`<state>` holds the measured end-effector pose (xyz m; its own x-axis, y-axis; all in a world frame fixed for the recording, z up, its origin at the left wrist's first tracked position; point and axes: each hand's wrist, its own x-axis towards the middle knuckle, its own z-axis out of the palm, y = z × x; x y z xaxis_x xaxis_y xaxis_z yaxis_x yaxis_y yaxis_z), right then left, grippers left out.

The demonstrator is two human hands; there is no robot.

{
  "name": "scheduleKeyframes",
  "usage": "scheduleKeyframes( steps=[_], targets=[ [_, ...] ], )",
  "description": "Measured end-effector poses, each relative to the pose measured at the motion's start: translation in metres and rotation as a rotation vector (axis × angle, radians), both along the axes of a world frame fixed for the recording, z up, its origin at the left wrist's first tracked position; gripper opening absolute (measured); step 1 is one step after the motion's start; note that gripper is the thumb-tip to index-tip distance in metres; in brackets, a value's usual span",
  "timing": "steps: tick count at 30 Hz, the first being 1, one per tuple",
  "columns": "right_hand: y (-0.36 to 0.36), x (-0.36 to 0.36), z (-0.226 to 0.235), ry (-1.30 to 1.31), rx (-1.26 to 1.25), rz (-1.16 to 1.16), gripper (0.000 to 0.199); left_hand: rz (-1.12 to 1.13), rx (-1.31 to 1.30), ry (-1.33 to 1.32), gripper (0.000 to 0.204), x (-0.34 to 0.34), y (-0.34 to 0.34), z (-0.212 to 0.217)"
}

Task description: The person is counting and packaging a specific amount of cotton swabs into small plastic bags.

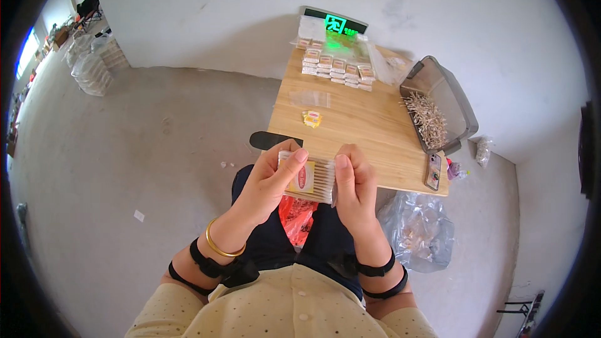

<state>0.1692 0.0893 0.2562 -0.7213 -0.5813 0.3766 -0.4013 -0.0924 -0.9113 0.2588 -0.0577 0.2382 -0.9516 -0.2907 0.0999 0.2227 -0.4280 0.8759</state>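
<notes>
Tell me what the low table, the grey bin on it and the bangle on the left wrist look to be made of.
Low rectangular table: pale wood or bamboo with a matt finish, showing fine straight grain. Grey bin: probably smooth plastic, translucent with thin walls. Yellow bangle: seemingly polished, gold-coloured metal, judging by its shine.

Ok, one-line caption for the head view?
Both hands, left hand and right hand, hold a clear packet of sticks above a wooden table.

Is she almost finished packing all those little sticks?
Not nearly. Done: rows of filled packets sit at the table's far end. In hand: the left hand and right hand hold one packet of sticks. Left: a grey bin holds many loose sticks.
</notes>
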Motion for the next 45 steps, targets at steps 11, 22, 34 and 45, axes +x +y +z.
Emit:
scheduleKeyframes(
  steps=[11,22,34,45],
  targets=[
    [-0.001,-0.002,-0.006,0.067,-0.025,0.023,0.025,-0.013,0.0,0.046,0.028,-0.003,0.0,0.005],
    [0.001,-0.006,-0.002,-0.03,-0.285,-0.002,0.029,-0.026,0.007,0.005,0.028,-0.005,0.006,0.008],
    [0.004,0.006,-0.004,0.093,-0.013,-0.116,0.023,0.166,0.122,-0.014,0.028,-0.014,0.023,0.016],
    [0.009,0.007,-0.015,-0.002,-0.124,-0.055,0.023,0.095,0.086,0.045,0.025,-0.016,0.019,0.005]
  ],
)
